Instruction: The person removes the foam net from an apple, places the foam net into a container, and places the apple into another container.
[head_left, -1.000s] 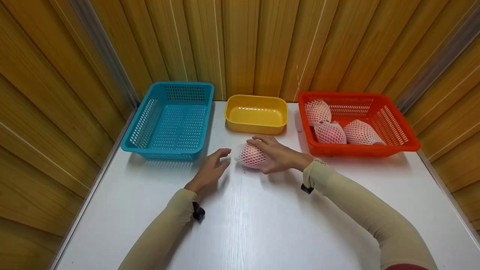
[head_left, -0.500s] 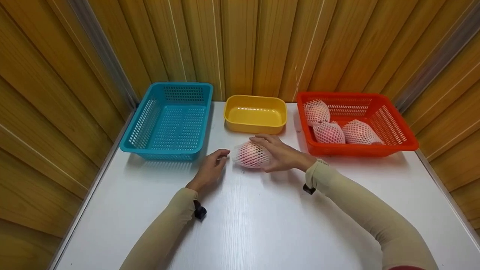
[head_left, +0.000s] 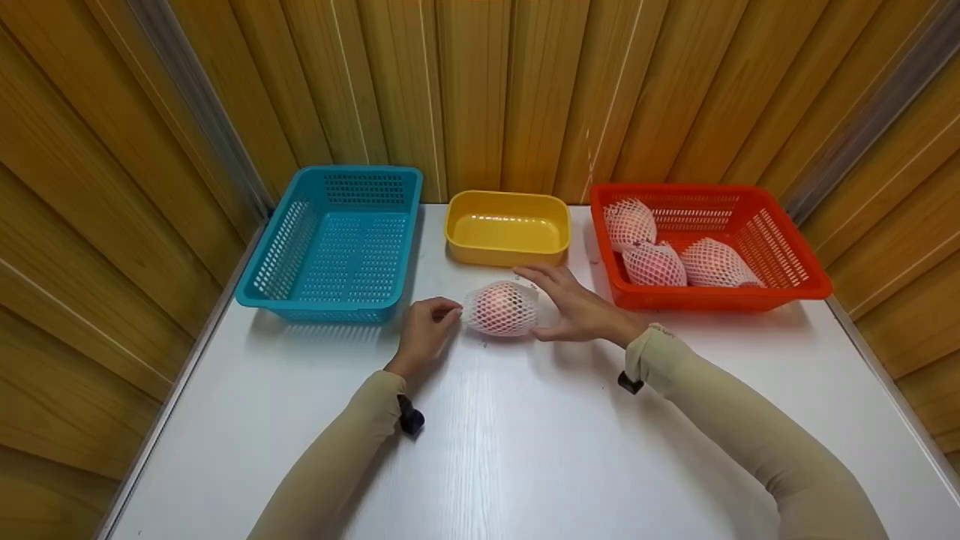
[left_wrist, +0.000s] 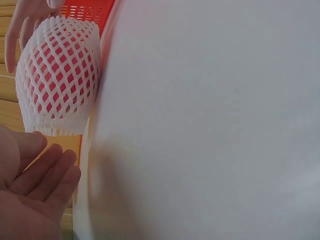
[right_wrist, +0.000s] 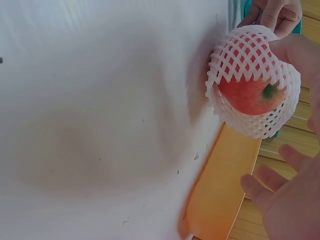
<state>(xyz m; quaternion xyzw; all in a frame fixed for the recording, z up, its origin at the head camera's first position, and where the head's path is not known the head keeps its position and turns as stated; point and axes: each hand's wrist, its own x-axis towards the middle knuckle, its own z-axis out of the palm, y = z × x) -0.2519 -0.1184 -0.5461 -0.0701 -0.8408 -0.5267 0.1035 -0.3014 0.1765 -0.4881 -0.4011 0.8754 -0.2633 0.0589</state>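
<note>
A red apple (right_wrist: 253, 96) in a white foam net (head_left: 501, 309) lies on the white table between the hands. The net's right end gapes, and the right wrist view shows the apple's green stem hollow there. At the net's left end, my left hand (head_left: 426, 334) pinches its edge between thumb and fingertips; the left wrist view shows the thumb against the net (left_wrist: 60, 75). My right hand (head_left: 581, 307) is spread at the other end, its thumb near or touching the net, its other fingers (right_wrist: 260, 192) apart from it.
Behind the apple stands a yellow tub (head_left: 508, 255). A blue perforated basket (head_left: 330, 306) is at the left, with nothing in it. At the right, a red basket (head_left: 720, 300) holds three netted fruits (head_left: 655, 265). Wood-look panels (head_left: 472, 90) close off the back and sides.
My right hand has loosened from around the apple and drawn back to the right. My left hand has come up to the net's left end and taken hold of its edge.
</note>
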